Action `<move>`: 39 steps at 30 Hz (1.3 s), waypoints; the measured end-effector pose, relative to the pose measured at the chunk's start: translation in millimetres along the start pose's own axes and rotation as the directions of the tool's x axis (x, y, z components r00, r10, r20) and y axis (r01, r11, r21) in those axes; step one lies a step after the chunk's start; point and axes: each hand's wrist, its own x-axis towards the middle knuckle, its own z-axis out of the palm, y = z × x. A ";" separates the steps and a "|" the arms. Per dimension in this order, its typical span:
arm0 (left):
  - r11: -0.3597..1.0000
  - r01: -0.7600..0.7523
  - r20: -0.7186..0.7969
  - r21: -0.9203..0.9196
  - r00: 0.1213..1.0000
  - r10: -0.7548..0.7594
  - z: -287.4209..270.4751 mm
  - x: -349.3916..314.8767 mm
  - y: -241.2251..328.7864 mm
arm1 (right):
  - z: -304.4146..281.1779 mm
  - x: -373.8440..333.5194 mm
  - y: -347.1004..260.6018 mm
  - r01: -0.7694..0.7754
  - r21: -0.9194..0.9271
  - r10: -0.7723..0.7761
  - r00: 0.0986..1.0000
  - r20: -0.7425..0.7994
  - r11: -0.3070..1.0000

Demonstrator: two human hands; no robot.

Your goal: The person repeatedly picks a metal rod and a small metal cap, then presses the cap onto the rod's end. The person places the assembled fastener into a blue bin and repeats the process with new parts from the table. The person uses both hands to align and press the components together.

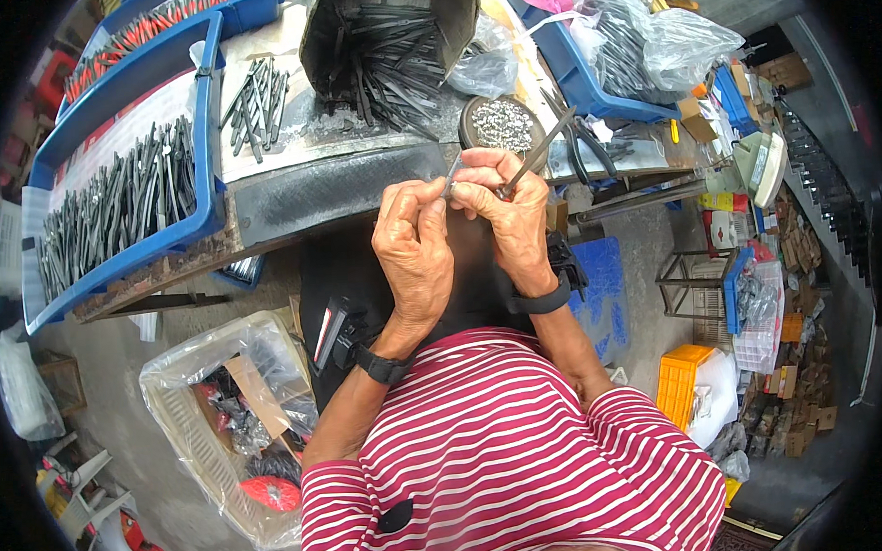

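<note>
Both hands are up near the middle of the frame, fingertips almost meeting; the left hand (415, 239) has thumb and fingers pinched on a small grey piece (451, 178), and the right hand (517, 219) closes in on the same bit from the other side while keeping a dark slim tool (545, 146) gripped in its fingers, slanting toward upper right; what sits right between the fingertips is too small to make out.

For a fiddly hold like this, probably best to let the left pinch stay firm and the right do the fine adjusting; worth keeping that tool angled outward, since it could poke or snag; working over the black pad (341, 193), left of centre, would likely help if anything drops; the silvery parts (504, 126) in the round dish (464, 129), upper centre, look close enough to reach without much arm travel.
</note>
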 end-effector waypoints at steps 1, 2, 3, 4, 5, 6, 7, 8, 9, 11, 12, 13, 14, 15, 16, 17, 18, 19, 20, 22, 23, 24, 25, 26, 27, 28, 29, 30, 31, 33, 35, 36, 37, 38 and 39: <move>0.999 -0.028 -0.002 0.027 1.000 0.028 0.0 0.5 -0.9 | 1.4 -1.0 -1.0 0.007 -0.046 -0.008 1.000 -0.008 0.999; 0.999 -0.025 -0.008 0.025 1.000 0.025 0.4 0.4 -1.1 | 2.8 -2.1 -2.1 0.017 -0.061 -0.018 1.000 -0.013 0.998; 0.999 -0.022 -0.015 0.023 1.000 0.022 1.1 0.1 -1.1 | 4.2 -3.3 -3.0 0.030 -0.082 -0.032 0.999 -0.021 0.996; 1.000 -0.018 -0.021 0.024 1.000 0.018 1.6 -0.1 -0.7 | 5.5 -4.3 -3.6 0.052 -0.103 -0.055 0.998 -0.025 0.993; 1.000 -0.005 -0.018 0.017 1.000 0.006 1.6 -0.2 -0.1 | 6.6 -5.0 -3.9 0.056 -0.120 -0.061 0.998 -0.034 0.991; 1.000 0.008 -0.015 0.014 1.000 -0.007 1.5 -0.5 0.7 | 7.4 -5.6 -3.9 0.069 -0.136 -0.075 0.996 -0.038 0.988; 1.000 0.013 -0.013 0.013 1.000 -0.012 1.5 -0.7 1.4 | 8.2 -6.2 -3.5 0.088 -0.150 -0.096 0.995 -0.040 0.985; 0.998 0.047 -0.009 -0.046 0.999 -0.048 1.9 -0.5 1.8 | 8.9 -6.8 -2.7 0.102 -0.166 -0.111 0.993 -0.045 0.981; 0.992 0.073 -0.005 -0.101 0.997 -0.074 2.4 -0.2 2.0 | 9.6 -7.3 -1.6 0.122 -0.181 -0.133 0.990 -0.046 0.976; 0.984 0.105 0.005 -0.142 0.994 -0.105 3.1 -0.2 2.2 | 11.3 -8.4 1.2 0.158 -0.197 -0.171 0.984 -0.051 0.968; 0.986 0.109 0.009 -0.127 0.994 -0.109 3.3 -0.2 2.4 | 12.3 -8.8 2.8 0.174 -0.198 -0.188 0.981 -0.054 0.965; 0.987 0.116 0.014 -0.112 0.993 -0.115 3.3 -0.2 2.6 | 13.3 -9.0 4.3 0.189 -0.199 -0.204 0.977 -0.058 0.961; 0.982 0.131 0.011 -0.134 0.991 -0.131 3.2 0.5 2.7 | 14.4 -8.9 5.6 0.204 -0.209 -0.220 0.974 -0.058 0.956; 0.977 0.147 0.009 -0.156 0.989 -0.148 3.3 1.4 2.8 | 15.2 -8.6 6.7 0.219 -0.219 -0.236 0.970 -0.058 0.951; 0.968 0.181 0.007 -0.173 0.983 -0.182 3.0 2.1 3.2 | 15.6 -8.4 7.2 0.225 -0.228 -0.244 0.968 -0.060 0.947; 0.956 0.209 0.023 -0.206 0.978 -0.209 1.9 2.4 4.1 | 15.1 -7.9 7.1 0.222 -0.213 -0.236 0.971 -0.047 0.952; 0.939 0.253 0.041 -0.233 0.967 -0.250 -0.2 2.9 5.3 | 14.0 -7.2 6.5 0.210 -0.196 -0.221 0.975 -0.035 0.958; 0.923 0.276 0.060 -0.267 0.961 -0.270 -2.6 4.0 6.4 | 12.7 -6.6 5.5 0.201 -0.182 -0.209 0.978 -0.025 0.963; 0.901 0.318 0.103 -0.294 0.948 -0.301 -5.7 5.9 7.4 | 10.8 -5.8 4.0 0.175 -0.177 -0.180 0.984 -0.013 0.969; 0.858 0.366 0.192 -0.361 0.929 -0.316 -12.3 10.7 9.1 | 5.3 -4.3 0.2 0.128 -0.172 -0.129 0.992 0.003 0.977; 0.832 0.393 0.228 -0.391 0.917 -0.327 -13.4 13.2 9.8 | 2.0 -3.1 -1.9 0.116 -0.160 -0.115 0.993 0.021 0.980; 0.806 0.423 0.269 -0.415 0.903 -0.335 -15.5 16.2 10.4 | -0.9 -1.4 -3.6 0.078 -0.101 -0.075 0.997 0.035 0.992; 0.774 0.465 0.310 -0.429 0.881 -0.358 -17.9 19.3 11.1 | -4.0 1.6 -5.2 0.052 -0.043 -0.049 0.997 0.060 0.998; 0.741 0.507 0.353 -0.441 0.857 -0.377 -18.5 21.8 11.8 | -6.1 4.4 -6.0 0.021 0.012 -0.022 0.997 0.079 1.000; 0.721 0.520 0.367 -0.459 0.850 -0.379 -17.7 23.6 12.6 | -6.9 6.3 -6.2 0.002 0.103 -0.012 0.995 0.099 0.995; 0.743 0.499 0.346 -0.446 0.862 -0.372 -16.4 24.4 13.7 | -7.1 8.1 -6.1 -0.017 0.140 0.003 0.995 0.096 0.990; 0.765 0.473 0.326 -0.437 0.876 -0.355 -14.6 24.3 14.6 | -6.6 9.7 -5.7 -0.037 0.179 0.021 0.996 0.091 0.983; 0.786 0.445 0.306 -0.430 0.891 -0.337 -12.4 23.8 15.4 | -5.6 10.9 -5.3 -0.052 0.224 0.033 0.996 0.088 0.973; 0.839 0.388 0.249 -0.381 0.917 -0.311 -9.0 23.3 15.8 | -3.1 12.1 -4.4 -0.035 0.225 0.021 0.998 0.063 0.974; 0.923 0.271 0.142 -0.273 0.960 -0.240 -1.4 21.8 15.3 | 2.7 13.1 -2.9 0.008 0.238 -0.012 1.000 0.015 0.971; 0.966 0.203 0.089 -0.160 0.978 -0.191 1.7 20.9 13.8 | 8.0 13.1 -3.3 0.015 0.213 -0.008 0.999 -0.032 0.977; 0.980 0.169 0.063 -0.102 0.985 -0.163 2.5 21.6 12.4 | 10.2 13.1 -4.1 0.019 0.203 -0.008 0.998 -0.056 0.979; 0.995 0.094 0.022 0.024 0.995 -0.095 3.4 23.7 10.1 | 11.9 13.5 -5.1 0.028 0.156 -0.019 0.998 -0.063 0.987; 0.997 0.053 0.013 0.057 0.998 -0.054 4.2 25.5 7.8 | 13.5 13.9 -6.2 0.034 0.113 -0.026 0.997 -0.068 0.993; 0.996 0.013 0.005 0.091 1.000 -0.013 5.0 26.8 5.8 | 15.8 13.8 -6.6 0.042 0.071 -0.036 0.996 -0.081 0.997</move>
